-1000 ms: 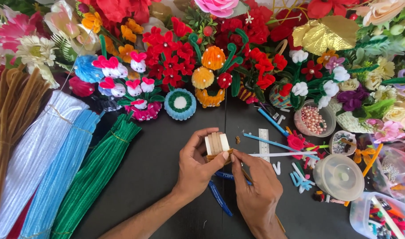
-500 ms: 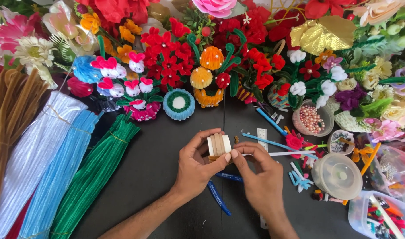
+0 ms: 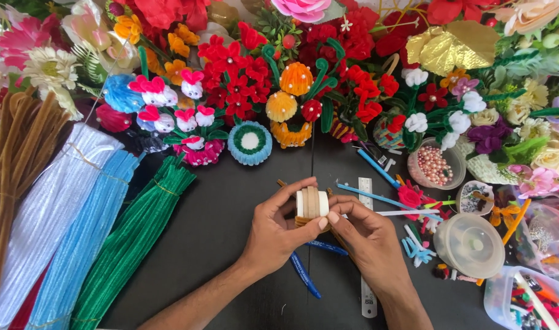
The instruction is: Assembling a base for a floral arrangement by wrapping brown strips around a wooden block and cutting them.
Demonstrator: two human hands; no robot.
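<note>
While L hand (image 3: 278,229) pinches the small white spool wrapped w/ tan pipe cleaner (image 3: 310,203) at table centre, R hand (image 3: 360,235) closes thumb + fingers on its near edge. Green pipe-cleaner bundle (image 3: 133,238) lies left; blue pen (image 3: 304,276) under wrists. Judged best: keep wraps tight, side by side, spool steady.

Black table (image 3: 230,244) is carrying green pipe-cleaner bundle (image 3: 133,244), blue pens (image 3: 307,278), ruler (image 3: 367,293), and lidded round tub (image 3: 469,244).
</note>
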